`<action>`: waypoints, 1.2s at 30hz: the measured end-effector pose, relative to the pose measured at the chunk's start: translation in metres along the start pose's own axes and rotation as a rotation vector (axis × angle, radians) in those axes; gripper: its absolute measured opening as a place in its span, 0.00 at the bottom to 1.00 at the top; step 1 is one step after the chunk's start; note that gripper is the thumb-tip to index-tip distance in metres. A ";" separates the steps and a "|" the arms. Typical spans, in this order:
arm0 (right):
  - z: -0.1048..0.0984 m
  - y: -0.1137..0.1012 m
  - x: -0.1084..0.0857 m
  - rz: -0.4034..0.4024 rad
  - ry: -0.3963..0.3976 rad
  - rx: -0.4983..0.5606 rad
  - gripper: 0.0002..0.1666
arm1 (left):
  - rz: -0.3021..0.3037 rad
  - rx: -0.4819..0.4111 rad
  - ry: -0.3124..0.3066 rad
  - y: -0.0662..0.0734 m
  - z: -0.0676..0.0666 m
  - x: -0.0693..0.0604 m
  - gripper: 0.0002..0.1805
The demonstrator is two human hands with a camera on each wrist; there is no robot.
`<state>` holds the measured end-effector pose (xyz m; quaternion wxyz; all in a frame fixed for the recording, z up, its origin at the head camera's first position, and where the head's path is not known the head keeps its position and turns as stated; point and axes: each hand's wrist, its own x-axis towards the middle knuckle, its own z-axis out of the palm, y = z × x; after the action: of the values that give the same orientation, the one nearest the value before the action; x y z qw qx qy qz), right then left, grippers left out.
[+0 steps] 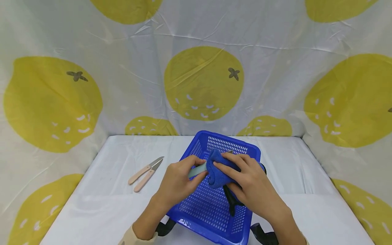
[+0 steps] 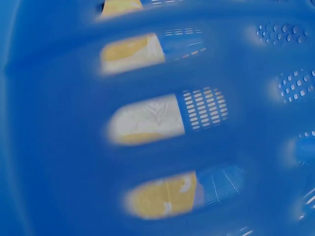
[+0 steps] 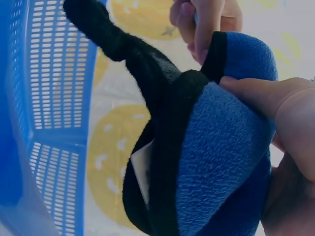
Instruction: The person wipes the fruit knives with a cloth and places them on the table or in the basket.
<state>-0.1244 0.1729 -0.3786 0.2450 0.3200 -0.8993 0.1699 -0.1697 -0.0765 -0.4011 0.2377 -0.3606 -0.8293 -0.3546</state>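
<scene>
Over the blue basket, my left hand (image 1: 180, 178) pinches a pale green handle (image 1: 198, 170) between thumb and fingers. My right hand (image 1: 252, 182) grips a folded blue cloth (image 1: 216, 173) wrapped around the same item, whose middle is hidden; a small tip (image 1: 230, 151) shows beyond the cloth. In the right wrist view, the right hand (image 3: 290, 113) holds the blue cloth (image 3: 216, 152), its black edging and a white tag (image 3: 142, 169) hanging down, with the left hand (image 3: 211, 22) behind it.
The blue perforated basket (image 1: 202, 224) stands tilted in angle on the white table (image 1: 101, 217); its wall (image 2: 69, 147) fills the left wrist view. Scissors (image 1: 147, 174) with pink handles lie spread to its left. A lemon-print curtain (image 1: 269, 88) hangs behind.
</scene>
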 end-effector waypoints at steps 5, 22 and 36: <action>0.001 0.002 0.001 0.002 0.019 -0.018 0.36 | 0.042 0.024 0.013 0.000 0.001 0.000 0.16; 0.000 0.024 0.000 0.104 0.077 -0.001 0.36 | 0.013 0.023 -0.001 0.000 -0.004 0.002 0.15; -0.005 0.037 -0.005 0.157 0.180 -0.005 0.37 | -0.052 0.053 -0.042 -0.004 -0.013 0.001 0.16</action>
<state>-0.1438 0.2053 -0.3823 0.3113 0.2315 -0.8964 0.2145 -0.1713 -0.0883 -0.3936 0.2206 -0.3399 -0.8522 -0.3310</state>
